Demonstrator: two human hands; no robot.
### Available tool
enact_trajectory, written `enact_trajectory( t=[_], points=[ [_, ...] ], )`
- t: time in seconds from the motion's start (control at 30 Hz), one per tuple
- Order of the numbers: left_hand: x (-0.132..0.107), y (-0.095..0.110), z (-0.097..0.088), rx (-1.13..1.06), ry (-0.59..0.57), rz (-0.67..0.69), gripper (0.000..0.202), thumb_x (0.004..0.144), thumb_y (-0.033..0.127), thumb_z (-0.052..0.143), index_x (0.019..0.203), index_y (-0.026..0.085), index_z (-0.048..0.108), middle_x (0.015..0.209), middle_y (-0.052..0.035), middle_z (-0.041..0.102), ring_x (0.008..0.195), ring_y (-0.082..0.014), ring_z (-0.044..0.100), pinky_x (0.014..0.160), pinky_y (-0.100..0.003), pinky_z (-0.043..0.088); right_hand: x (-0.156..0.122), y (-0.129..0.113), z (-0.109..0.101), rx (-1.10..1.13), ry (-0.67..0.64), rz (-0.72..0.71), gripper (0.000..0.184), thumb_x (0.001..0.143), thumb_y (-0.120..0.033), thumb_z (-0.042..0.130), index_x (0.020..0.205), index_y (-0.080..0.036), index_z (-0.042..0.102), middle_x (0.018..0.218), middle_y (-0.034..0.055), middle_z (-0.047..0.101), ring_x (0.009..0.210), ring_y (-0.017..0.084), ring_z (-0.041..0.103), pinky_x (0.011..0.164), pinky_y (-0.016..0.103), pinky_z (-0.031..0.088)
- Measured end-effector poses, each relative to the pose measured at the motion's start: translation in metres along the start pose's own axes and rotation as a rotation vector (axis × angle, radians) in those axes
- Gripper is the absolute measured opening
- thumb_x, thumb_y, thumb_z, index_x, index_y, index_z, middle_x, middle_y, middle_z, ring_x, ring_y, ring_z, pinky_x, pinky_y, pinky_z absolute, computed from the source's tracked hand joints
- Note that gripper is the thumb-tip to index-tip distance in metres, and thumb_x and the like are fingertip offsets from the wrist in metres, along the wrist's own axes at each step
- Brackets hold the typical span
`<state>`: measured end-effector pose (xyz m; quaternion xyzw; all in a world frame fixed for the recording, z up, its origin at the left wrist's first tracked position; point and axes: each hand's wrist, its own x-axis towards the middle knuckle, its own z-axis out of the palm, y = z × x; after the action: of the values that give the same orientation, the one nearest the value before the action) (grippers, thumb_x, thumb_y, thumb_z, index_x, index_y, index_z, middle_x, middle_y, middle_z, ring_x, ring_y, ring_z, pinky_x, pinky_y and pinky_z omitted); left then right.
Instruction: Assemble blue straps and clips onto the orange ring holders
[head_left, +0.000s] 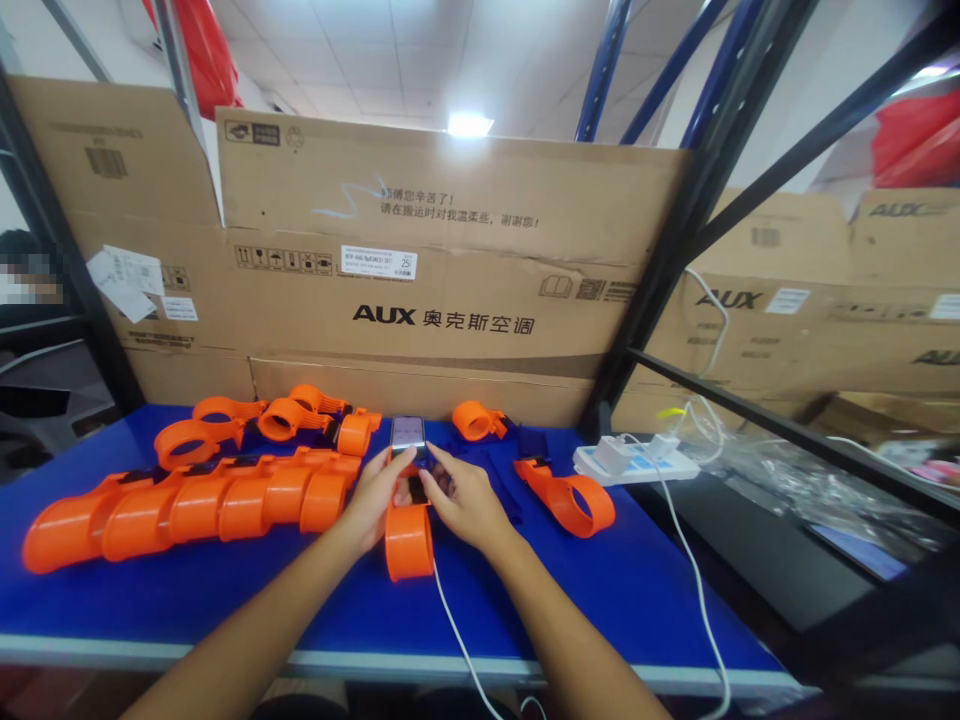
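A small phone (408, 434) with a lit, pale screen stands upright between my hands over the table's middle. My left hand (373, 497) is closed around its lower left side, thumb at the bottom of the screen. The fingers of my right hand (466, 502) are curled at the lower right edge of the phone, gripping it there. Directly below hangs or stands an orange ring (409, 543) with a black piece on top; how it joins the phone is hidden by my fingers. A white cable (455, 630) runs down from beside that ring.
Several joined orange rings (191, 508) lie in a row at left, with loose ones (186, 442) behind. More orange rings (576, 505) lie at right near dark straps and a white power strip (636, 460). Cardboard (442, 270) walls the back of the blue table (247, 610); a black frame post (660, 260) rises at right.
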<state>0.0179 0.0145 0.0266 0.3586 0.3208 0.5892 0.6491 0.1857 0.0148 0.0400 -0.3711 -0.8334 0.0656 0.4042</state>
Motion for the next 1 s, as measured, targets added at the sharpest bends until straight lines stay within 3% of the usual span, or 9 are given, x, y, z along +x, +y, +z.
enact_trajectory(
  t=[0.13, 0.27, 0.5, 0.67, 0.83, 1.0],
  points=[
    [-0.004, 0.008, 0.001, -0.232, -0.065, -0.282, 0.042, 0.077, 0.051, 0.078, 0.065, 0.019, 0.054, 0.042, 0.007, 0.04, 0.039, -0.0075, 0.038, 0.043, -0.021, 0.034, 0.0, 0.006, -0.001, -0.116, -0.047, -0.065, 0.046, 0.098, -0.026, 0.05, 0.144, -0.019, 0.052, 0.107, 0.0099, 0.074, 0.088, 0.021, 0.07, 0.082, 0.033, 0.057],
    [-0.005, 0.01, 0.003, -0.356, -0.083, -0.408, 0.043, 0.081, 0.052, 0.075, 0.064, 0.018, 0.054, 0.043, 0.0061, 0.041, 0.04, -0.0083, 0.043, 0.046, -0.022, 0.041, -0.002, 0.009, 0.007, -0.277, -0.017, -0.066, 0.044, 0.097, -0.023, 0.05, 0.141, -0.015, 0.055, 0.115, 0.0145, 0.072, 0.104, 0.024, 0.068, 0.092, 0.038, 0.055],
    [0.002, 0.003, 0.0, -0.286, -0.08, -0.362, 0.035, 0.079, 0.044, 0.081, 0.08, 0.018, 0.058, 0.052, 0.0075, 0.05, 0.039, -0.0057, 0.042, 0.044, -0.019, 0.04, -0.004, 0.01, 0.007, -0.395, -0.029, -0.047, 0.039, 0.093, -0.016, 0.051, 0.131, -0.013, 0.062, 0.108, 0.0147, 0.074, 0.098, 0.024, 0.07, 0.09, 0.036, 0.056],
    [0.002, 0.002, -0.002, -0.275, -0.067, -0.324, 0.036, 0.077, 0.041, 0.083, 0.079, 0.019, 0.055, 0.05, 0.0084, 0.048, 0.039, -0.0057, 0.042, 0.044, -0.019, 0.04, -0.004, 0.007, 0.004, -0.386, -0.041, -0.069, 0.042, 0.092, -0.02, 0.054, 0.133, -0.011, 0.061, 0.11, 0.0149, 0.075, 0.098, 0.025, 0.071, 0.089, 0.035, 0.056],
    [0.002, 0.0, -0.002, -0.227, -0.03, -0.266, 0.035, 0.075, 0.037, 0.085, 0.083, 0.017, 0.057, 0.058, 0.0057, 0.057, 0.041, -0.0041, 0.044, 0.045, -0.017, 0.041, -0.004, 0.005, 0.008, -0.439, -0.029, -0.06, 0.042, 0.091, -0.018, 0.055, 0.132, -0.012, 0.062, 0.109, 0.0148, 0.076, 0.096, 0.025, 0.072, 0.083, 0.033, 0.057],
    [0.002, -0.001, -0.002, -0.167, -0.068, -0.235, 0.034, 0.077, 0.041, 0.083, 0.081, 0.017, 0.059, 0.06, 0.0032, 0.06, 0.04, -0.0036, 0.042, 0.043, -0.016, 0.038, -0.006, 0.004, 0.013, -0.46, -0.033, -0.05, 0.044, 0.087, -0.015, 0.058, 0.131, -0.01, 0.062, 0.103, 0.0149, 0.077, 0.088, 0.024, 0.073, 0.077, 0.032, 0.058]
  ],
)
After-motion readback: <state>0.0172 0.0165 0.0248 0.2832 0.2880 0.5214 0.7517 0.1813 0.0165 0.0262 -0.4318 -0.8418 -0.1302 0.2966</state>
